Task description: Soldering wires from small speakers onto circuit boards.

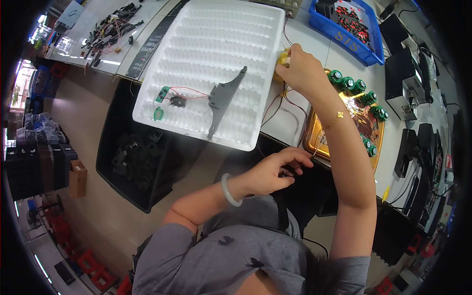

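My left hand (pixel 273 172) is in front of my lap, below the tray's near right corner. Its fingers curl around a small dark thing that I cannot make out. Beyond it, my right hand (pixel 301 69) is closed at the tray's right edge on a yellow thing (pixel 283 58), mostly hidden by the fingers. The white ribbed foam tray (pixel 216 37) carries a long grey plastic part (pixel 226 98). Red wires link that part to a small green circuit board (pixel 162 94). A black component (pixel 178 101) and a round green piece (pixel 158 114) lie close by.
Several green coils (pixel 347 83) stand on a gold tray (pixel 314 129) at the right. Behind is a blue bin (pixel 351 42) of red and black parts. Dark wires (pixel 280 101) run between the trays. A black bin (pixel 135 157) of dark parts sits below left.
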Tool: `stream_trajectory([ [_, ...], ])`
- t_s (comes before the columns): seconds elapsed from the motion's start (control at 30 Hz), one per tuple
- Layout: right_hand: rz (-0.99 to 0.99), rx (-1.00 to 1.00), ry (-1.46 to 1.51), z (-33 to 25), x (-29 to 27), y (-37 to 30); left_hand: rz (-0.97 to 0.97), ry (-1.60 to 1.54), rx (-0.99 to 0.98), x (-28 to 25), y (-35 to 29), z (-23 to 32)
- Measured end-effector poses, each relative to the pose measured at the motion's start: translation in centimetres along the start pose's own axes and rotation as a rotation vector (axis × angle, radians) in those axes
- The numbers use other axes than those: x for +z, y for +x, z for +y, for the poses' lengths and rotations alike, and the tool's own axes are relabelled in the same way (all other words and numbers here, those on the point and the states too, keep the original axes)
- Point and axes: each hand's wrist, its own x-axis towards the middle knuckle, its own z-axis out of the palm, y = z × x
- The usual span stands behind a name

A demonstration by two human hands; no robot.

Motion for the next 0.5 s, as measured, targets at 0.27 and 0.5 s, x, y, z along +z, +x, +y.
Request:
stream_trajectory([
  [0.27,-0.152,0.189,0.449,3.0,0.4,0.1,0.017,-0.479,-0.115,0.0,-0.3,-0.6],
  [0.5,-0.348,-0.344,2.05,3.7,-7.6,-11.6,-0.074,-0.721,-0.271,0.9,-0.9,-1.1],
])
